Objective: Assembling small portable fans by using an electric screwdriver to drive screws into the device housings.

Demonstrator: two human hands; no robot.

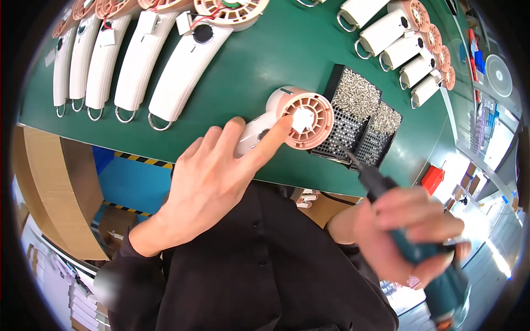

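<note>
1. Leftmost, a row of 5 long white curved plastic fan bodies with metal loop rings (118, 60) lies on the green table (265, 49), near its far edge.
2. The left hand (207, 182) reaches forward with fingers spread; its index fingertip presses on the round pink slotted grille of a white handheld fan (301, 118), which lies on the table just in front of the person.
3. Just right of that fan sit 2 black perforated trays of small silver screws (359, 118), touching each other.
4. Further back on the right, a row of white fan bodies with pink round heads (406, 47) lies well apart from the trays.
5. The right hand (411, 231) is closed around a dark teal electric screwdriver (419, 248), whose black tip points at the nearer tray.
</note>
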